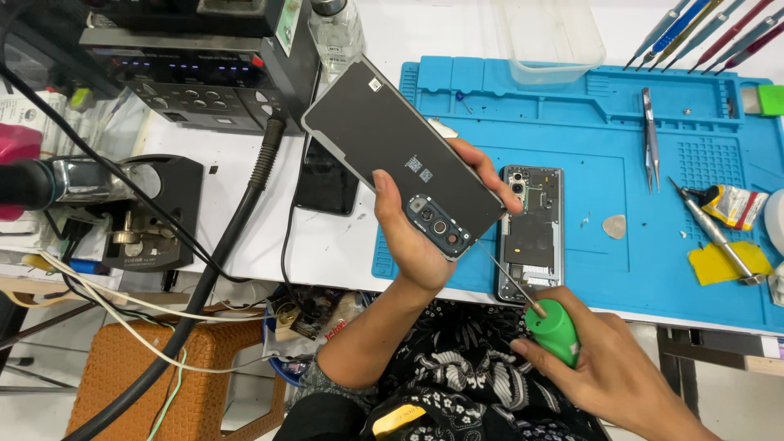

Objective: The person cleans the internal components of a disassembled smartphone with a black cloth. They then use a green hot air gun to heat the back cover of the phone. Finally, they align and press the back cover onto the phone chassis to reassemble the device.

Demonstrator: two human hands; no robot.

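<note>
**Phone back cover lifted above blue mat**

Centre frame: left hand (425, 237) grasps the dark back cover (404, 155), tilted, above the blue mat's (621, 269) left edge. Right hand (608, 371), lower right, clenches a green-handled screwdriver (551, 327). The opened phone (531, 233) lies mid-mat; white worktop (245, 237) lies left.

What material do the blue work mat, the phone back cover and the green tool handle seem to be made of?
Blue work mat: probably silicone or soft rubber; matte, with moulded compartments and ridges.
Phone back cover, held in the left hand: inner side dark grey and matte, probably plastic or coated glass; I cannot tell which.
Green tool handle, in the right hand: smooth, slightly glossy plastic; its thin shaft looks like metal.
</note>
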